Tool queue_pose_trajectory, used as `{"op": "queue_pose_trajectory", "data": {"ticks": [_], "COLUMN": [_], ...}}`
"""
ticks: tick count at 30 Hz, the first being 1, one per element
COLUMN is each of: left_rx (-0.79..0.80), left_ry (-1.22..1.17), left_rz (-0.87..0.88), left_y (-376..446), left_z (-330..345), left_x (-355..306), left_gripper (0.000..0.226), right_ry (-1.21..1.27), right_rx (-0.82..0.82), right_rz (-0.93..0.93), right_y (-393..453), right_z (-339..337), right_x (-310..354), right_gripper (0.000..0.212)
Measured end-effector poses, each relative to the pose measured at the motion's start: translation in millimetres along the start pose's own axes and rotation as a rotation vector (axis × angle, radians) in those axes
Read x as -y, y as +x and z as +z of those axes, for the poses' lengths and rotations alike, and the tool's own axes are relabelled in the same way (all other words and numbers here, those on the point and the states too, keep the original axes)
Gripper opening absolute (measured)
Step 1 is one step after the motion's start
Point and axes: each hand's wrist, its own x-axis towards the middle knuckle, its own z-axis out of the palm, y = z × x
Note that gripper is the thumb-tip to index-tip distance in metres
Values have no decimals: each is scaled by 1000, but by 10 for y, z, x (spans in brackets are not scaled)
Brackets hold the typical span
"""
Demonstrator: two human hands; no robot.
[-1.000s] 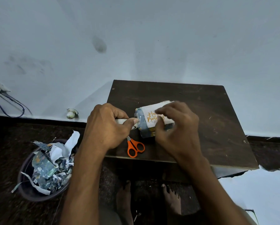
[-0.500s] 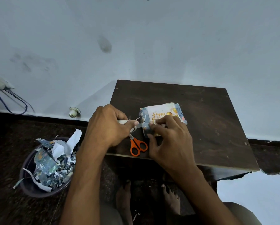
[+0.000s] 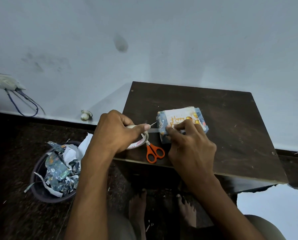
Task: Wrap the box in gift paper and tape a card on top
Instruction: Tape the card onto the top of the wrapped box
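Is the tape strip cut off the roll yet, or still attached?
Still attached. The tape strip runs unbroken from the roll in the left hand to the box; the scissors lie untouched.

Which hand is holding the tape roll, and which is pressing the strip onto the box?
The left hand grips the tape roll; the right hand presses the pulled strip of tape against the wrapped box beside the card.
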Motion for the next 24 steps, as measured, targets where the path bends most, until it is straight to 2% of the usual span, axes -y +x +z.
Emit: {"op": "queue_pose_trajectory", "data": {"ticks": [8,13,20,24], "left_rx": [-16,-70,-56,-55], "left_ry": [98,278,298,302], "left_rz": [-34,-127,-152,-139], "left_y": [9,-27,-62,-74], "left_z": [46,73,59,50], "left_x": [-43,-198,-264,-262], "left_gripper": [33,21,25,26], "right_ry": [28,50,57,167], "right_rx": [7,10,30,28], "right_rz": [23,37,26,22], "right_y": [-6,4,10,-106], "right_z": [-5,-29,-36,-32], "right_x": [12,35,52,125], "right_gripper": [28,32,30,53]}}
